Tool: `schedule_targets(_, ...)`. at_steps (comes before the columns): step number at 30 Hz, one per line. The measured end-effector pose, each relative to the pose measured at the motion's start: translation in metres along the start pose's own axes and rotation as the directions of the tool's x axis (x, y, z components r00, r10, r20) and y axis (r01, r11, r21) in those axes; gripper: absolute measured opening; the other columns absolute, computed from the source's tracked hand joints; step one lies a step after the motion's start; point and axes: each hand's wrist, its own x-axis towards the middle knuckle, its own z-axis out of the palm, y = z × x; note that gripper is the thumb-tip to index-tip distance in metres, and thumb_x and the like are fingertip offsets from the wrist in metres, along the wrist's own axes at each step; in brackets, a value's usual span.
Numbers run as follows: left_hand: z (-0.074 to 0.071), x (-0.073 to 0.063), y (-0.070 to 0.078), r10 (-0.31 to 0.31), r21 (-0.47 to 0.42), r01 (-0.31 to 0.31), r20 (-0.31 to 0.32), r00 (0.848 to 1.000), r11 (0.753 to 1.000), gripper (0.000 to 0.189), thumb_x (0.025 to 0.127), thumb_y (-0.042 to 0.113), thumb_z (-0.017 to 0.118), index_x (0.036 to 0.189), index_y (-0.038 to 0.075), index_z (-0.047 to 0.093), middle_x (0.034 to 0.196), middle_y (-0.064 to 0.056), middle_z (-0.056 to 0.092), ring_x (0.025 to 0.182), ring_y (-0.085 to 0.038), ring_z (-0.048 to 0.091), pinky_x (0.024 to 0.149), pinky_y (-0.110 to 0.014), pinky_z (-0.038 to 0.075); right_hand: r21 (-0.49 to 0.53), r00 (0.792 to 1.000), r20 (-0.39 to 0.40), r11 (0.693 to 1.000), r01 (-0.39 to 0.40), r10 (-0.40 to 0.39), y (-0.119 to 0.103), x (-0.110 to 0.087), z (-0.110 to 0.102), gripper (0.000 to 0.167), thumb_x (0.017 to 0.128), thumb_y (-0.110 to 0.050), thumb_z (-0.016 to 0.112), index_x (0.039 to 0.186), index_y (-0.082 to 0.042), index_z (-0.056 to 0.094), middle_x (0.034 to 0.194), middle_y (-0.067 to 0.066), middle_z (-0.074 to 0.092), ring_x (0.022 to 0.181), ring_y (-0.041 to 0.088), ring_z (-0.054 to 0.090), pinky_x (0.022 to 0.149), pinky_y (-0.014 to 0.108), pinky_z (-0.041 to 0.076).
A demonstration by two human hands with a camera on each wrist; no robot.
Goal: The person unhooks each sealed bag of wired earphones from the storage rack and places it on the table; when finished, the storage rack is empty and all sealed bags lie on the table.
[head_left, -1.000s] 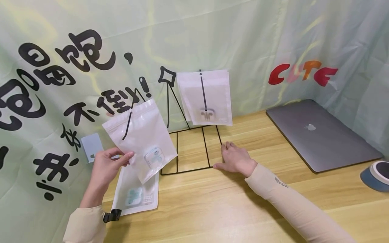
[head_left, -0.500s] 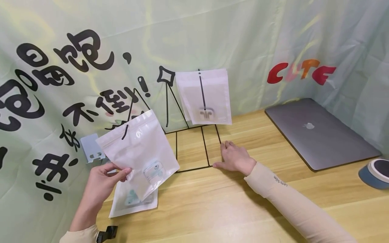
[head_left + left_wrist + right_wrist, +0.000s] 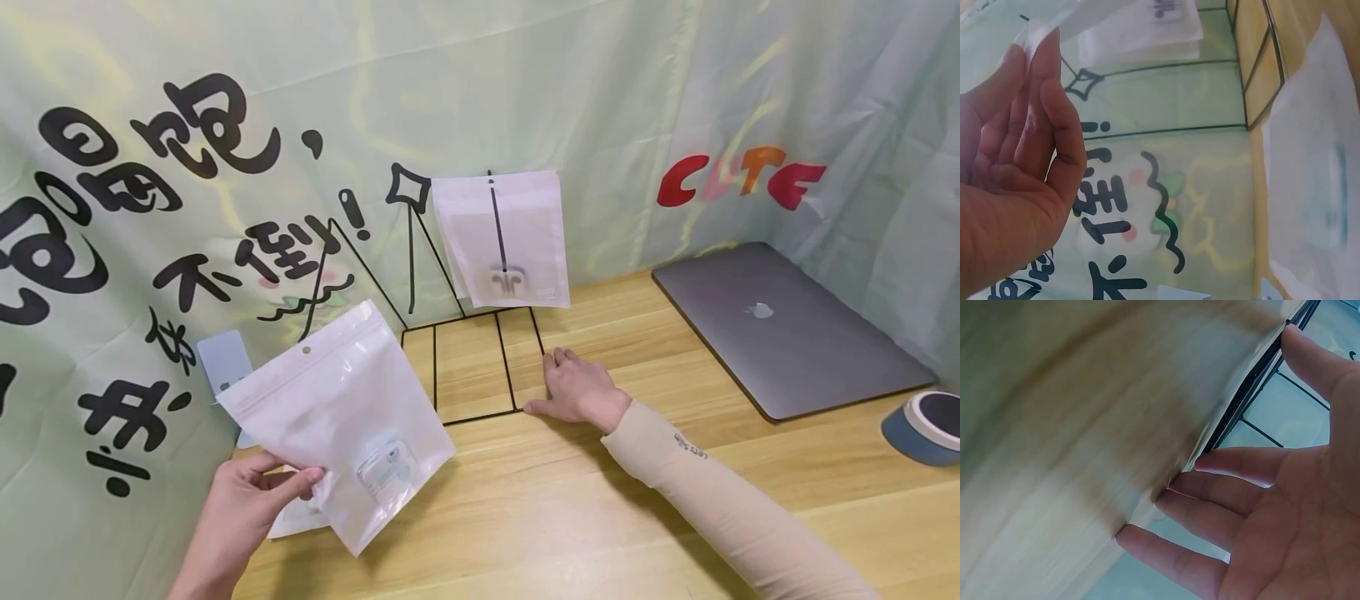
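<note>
My left hand [image 3: 243, 508] pinches the lower left edge of a white zip-lock pouch [image 3: 330, 417] between thumb and fingers. A small light-blue device picture or item shows near the pouch's bottom corner, and its hang hole is apart from the tip of the rack's left hook [image 3: 318, 283]. With fingers extended, my right hand [image 3: 577, 390] touches the right end of the black wire rack's base [image 3: 480, 417]; in the right wrist view its fingertips [image 3: 1127, 532] meet the wooden table. Several white pouches [image 3: 517, 225] hang on the right hook. Another pouch [image 3: 288, 523] lies on the table, mostly covered.
A closed grey laptop [image 3: 780, 333] lies at the right on the wooden table [image 3: 585, 533]. Near it stands a blue, white-rimmed round object [image 3: 918, 433]. A light-blue card-like piece [image 3: 225, 358] leans at the left by the printed cloth wall [image 3: 585, 92].
My left hand has drawn the pouch down toward me, and it has come off the left hook. My right hand has stayed at the rack's base.
</note>
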Motion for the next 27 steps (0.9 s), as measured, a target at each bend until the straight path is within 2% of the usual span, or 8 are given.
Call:
schedule_targets(4,0.004,-0.009,-0.003,-0.013,-0.020,0.015,0.099,0.995,1.000,0.007,0.083,-0.004,0.075,0.090,-0.006,0.073,0.082,-0.010,0.073,0.069,-0.017,0.069,0.065,-0.033,0.058,0.002,1.000,0.004,1.000,-0.003,0.003,0.000,0.000,0.000,0.099,0.089,-0.067,0.057,0.147,0.010,0.035,0.151,0.030,0.033,0.139,0.041,0.033,0.099,0.059,0.041)
schedule_targets(7,0.010,-0.011,-0.006,-0.023,-0.029,0.029,0.189,0.982,0.999,0.008,0.083,-0.002,0.076,0.090,-0.005,0.073,0.086,-0.011,0.073,0.074,-0.020,0.071,0.067,-0.037,0.059,0.004,1.000,0.008,1.000,-0.009,0.009,0.001,0.000,0.000,0.099,0.089,-0.066,0.058,0.147,0.010,0.035,0.151,0.030,0.033,0.139,0.041,0.033,0.100,0.059,0.041)
schedule_targets(9,0.014,-0.010,-0.009,-0.023,-0.028,0.031,0.255,0.967,0.999,0.009,0.085,0.001,0.076,0.091,-0.005,0.073,0.087,-0.012,0.073,0.074,-0.020,0.072,0.068,-0.037,0.059,0.005,1.000,0.010,1.000,-0.011,0.011,0.001,0.000,0.001,0.099,0.089,-0.066,0.058,0.147,0.010,0.035,0.151,0.029,0.033,0.139,0.041,0.033,0.100,0.059,0.041)
schedule_targets(14,0.023,-0.006,-0.018,-0.071,-0.056,0.101,0.387,0.919,0.993,0.016,0.087,0.009,0.076,0.093,-0.006,0.072,0.086,-0.015,0.073,0.066,-0.016,0.068,0.071,-0.034,0.057,0.003,1.000,0.010,1.000,-0.003,0.003,0.001,0.001,0.002,0.099,0.089,-0.067,0.057,0.148,0.009,0.035,0.151,0.029,0.032,0.139,0.041,0.033,0.099,0.059,0.042)
schedule_targets(19,0.032,-0.001,-0.029,-0.118,-0.088,0.178,0.464,0.878,0.980,0.023,0.088,0.013,0.075,0.097,-0.008,0.070,0.089,-0.014,0.073,0.068,-0.016,0.069,0.074,-0.035,0.057,0.001,1.000,0.000,1.000,-0.004,0.004,0.001,0.001,0.002,0.099,0.089,-0.067,0.058,0.147,0.010,0.035,0.151,0.029,0.033,0.139,0.041,0.034,0.099,0.059,0.042)
schedule_targets(22,0.038,0.001,-0.037,-0.136,-0.068,0.191,0.475,0.869,0.979,0.024,0.088,0.014,0.075,0.096,-0.008,0.069,0.086,-0.013,0.072,0.069,-0.017,0.069,0.072,-0.037,0.058,-0.004,1.000,-0.003,1.000,-0.001,0.001,0.001,0.001,0.002,0.099,0.088,-0.067,0.058,0.147,0.010,0.036,0.151,0.029,0.034,0.139,0.041,0.034,0.098,0.059,0.042)
schedule_targets(27,0.043,0.005,-0.048,-0.167,0.045,0.164,0.435,0.885,0.985,0.026,0.086,0.019,0.078,0.083,-0.004,0.066,0.076,-0.009,0.069,0.067,-0.018,0.069,0.062,-0.033,0.057,-0.011,1.000,-0.003,1.000,0.003,-0.003,0.001,0.001,0.001,0.100,0.088,-0.068,0.057,0.147,0.010,0.035,0.151,0.029,0.034,0.138,0.041,0.034,0.098,0.059,0.043)
